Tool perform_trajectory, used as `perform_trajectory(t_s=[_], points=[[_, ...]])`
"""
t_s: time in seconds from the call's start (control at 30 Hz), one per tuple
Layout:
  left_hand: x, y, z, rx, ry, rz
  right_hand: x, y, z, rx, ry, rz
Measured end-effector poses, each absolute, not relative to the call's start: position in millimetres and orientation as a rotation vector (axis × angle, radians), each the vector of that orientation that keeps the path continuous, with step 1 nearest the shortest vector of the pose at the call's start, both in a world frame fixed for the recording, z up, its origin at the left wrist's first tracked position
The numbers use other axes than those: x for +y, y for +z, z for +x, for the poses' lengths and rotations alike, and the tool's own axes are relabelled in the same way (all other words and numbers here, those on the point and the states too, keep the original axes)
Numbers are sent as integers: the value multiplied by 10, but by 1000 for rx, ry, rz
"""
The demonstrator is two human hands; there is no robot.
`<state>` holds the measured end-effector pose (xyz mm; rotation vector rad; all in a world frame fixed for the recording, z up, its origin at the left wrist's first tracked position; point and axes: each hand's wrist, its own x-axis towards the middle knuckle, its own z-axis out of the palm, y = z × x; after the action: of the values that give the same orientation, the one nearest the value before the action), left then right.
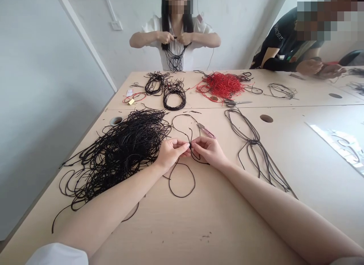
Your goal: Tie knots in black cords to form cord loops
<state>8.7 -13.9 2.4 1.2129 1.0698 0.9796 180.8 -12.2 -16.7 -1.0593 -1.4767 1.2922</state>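
Note:
My left hand (pixel 174 153) and my right hand (pixel 209 150) meet over the middle of the table, each closed in a pinch on a thin black cord (pixel 182 197). Between the fingertips the cord bunches into a small dark knot (pixel 190 145), partly covered by my fingers. One loop of the cord hangs down onto the table below my hands, and another curves out above them. Just beyond my right hand lies a pair of small thread snips (pixel 207 131). A big tangled pile of black cords (pixel 122 147) lies close to my left hand and forearm.
Right of my hands rests a tied bundle of black cords (pixel 253 142). Farther off are coiled black cords (pixel 174 101), a red cord heap (pixel 223 85), scissors (pixel 231 103) and a tape roll (pixel 116 121). Across the table one person (pixel 176 41) stretches cords; another (pixel 290 44) works at right.

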Motion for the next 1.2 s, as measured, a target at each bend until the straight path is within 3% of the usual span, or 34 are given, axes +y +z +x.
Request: perform_trajectory(t_s=[1.2], points=[[-165, -55, 103, 1175, 1068, 1518, -139, -97, 1834, -1483, 1412, -1031]])
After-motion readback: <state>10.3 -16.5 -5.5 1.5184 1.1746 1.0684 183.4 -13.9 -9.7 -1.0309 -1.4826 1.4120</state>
